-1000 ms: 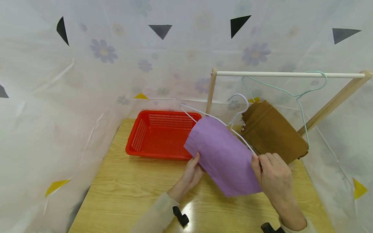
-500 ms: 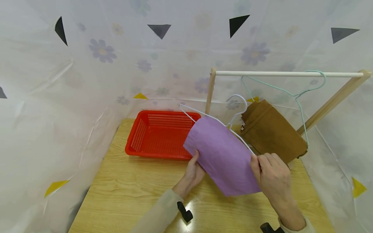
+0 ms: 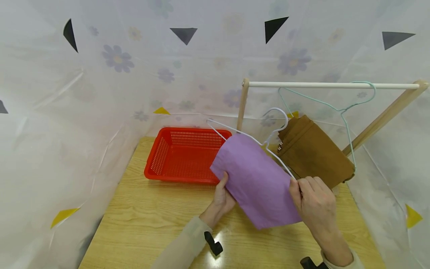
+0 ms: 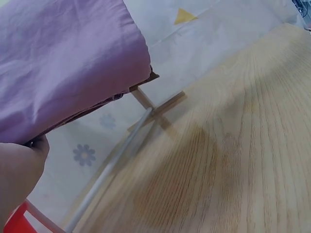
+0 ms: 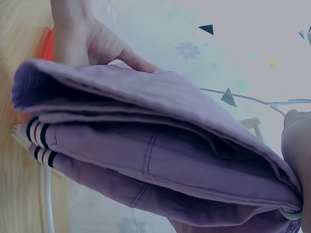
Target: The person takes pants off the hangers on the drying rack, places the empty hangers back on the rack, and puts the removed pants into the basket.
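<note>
A folded purple garment (image 3: pixel 258 183) hangs over a white hanger (image 3: pixel 248 135), tilted above the table. In the right wrist view its layers show, with black, white and red striped trim (image 5: pixel 39 136) at one end. My left hand (image 3: pixel 223 198) pinches its left edge, thumb on top and the fingers underneath, mostly hidden. At the opposite end my right hand (image 3: pixel 315 200) grips the hanger's corner together with the cloth. The white hook stands free, pointing up toward the rack. Behind the right hand, a folded brown garment (image 3: pixel 312 153) hangs from a mint-green hanger (image 3: pixel 324 101).
A rack with a white rail (image 3: pixel 302 85) and wooden legs (image 3: pixel 383 123) stands at the back right, bearing the green hanger. Left of the purple cloth, a red plastic basket (image 3: pixel 156 158) sits on the wooden table (image 3: pixel 141 216). Flower-printed sheeting (image 3: pixel 151 74) encloses the table.
My left hand and forearm have shifted slightly along the cloth's edge, and the purple garment's left side has moved a little left. My right hand stays in place on the hanger.
</note>
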Action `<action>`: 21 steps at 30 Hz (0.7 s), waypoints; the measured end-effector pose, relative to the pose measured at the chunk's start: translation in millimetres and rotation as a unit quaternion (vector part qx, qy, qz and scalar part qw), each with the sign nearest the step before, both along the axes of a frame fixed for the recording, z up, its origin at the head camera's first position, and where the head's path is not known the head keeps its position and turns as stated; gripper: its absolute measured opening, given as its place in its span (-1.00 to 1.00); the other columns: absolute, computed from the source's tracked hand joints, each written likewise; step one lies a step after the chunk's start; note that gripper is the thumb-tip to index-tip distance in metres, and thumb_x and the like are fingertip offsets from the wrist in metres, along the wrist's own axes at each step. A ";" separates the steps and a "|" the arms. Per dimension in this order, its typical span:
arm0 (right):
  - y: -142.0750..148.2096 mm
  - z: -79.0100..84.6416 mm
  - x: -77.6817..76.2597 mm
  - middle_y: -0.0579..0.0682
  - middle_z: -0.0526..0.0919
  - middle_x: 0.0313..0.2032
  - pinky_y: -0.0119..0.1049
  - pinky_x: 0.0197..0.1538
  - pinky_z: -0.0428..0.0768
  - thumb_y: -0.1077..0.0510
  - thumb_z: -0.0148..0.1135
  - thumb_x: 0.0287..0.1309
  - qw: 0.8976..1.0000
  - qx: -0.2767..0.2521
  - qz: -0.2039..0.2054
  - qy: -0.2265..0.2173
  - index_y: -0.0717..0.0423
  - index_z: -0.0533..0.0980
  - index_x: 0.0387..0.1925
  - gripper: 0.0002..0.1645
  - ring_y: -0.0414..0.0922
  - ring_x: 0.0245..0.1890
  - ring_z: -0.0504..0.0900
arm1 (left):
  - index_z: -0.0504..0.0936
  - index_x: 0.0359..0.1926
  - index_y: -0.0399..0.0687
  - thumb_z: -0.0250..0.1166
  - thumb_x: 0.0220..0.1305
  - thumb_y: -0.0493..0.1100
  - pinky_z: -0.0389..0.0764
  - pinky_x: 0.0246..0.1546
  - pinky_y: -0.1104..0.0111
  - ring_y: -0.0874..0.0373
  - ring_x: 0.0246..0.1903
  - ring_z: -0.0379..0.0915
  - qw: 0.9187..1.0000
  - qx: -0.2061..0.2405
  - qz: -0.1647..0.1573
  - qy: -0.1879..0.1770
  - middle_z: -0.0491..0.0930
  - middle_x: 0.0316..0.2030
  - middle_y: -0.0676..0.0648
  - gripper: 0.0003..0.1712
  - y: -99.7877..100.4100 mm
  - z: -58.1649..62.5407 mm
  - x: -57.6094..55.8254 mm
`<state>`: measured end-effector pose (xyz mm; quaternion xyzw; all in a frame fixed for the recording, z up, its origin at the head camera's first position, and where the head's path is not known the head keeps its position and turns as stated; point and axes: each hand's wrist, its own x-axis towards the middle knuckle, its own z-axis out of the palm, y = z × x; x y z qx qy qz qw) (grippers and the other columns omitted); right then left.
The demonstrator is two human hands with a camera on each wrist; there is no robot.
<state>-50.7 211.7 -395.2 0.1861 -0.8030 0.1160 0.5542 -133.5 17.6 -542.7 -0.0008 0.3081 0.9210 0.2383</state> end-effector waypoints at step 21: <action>0.8 -0.7 2.0 -0.04 0.27 -0.80 -0.31 -0.67 0.14 0.02 -0.04 0.42 1.000 0.003 -0.011 -0.012 0.18 0.28 -0.78 -0.39 -0.13 -0.76 0.19 | 0.55 -0.13 0.31 -0.14 0.46 0.25 0.52 -0.10 0.48 0.38 -0.22 0.57 0.998 0.010 -0.059 0.001 0.67 -0.24 0.29 -0.63 -11.1 16.1 11.3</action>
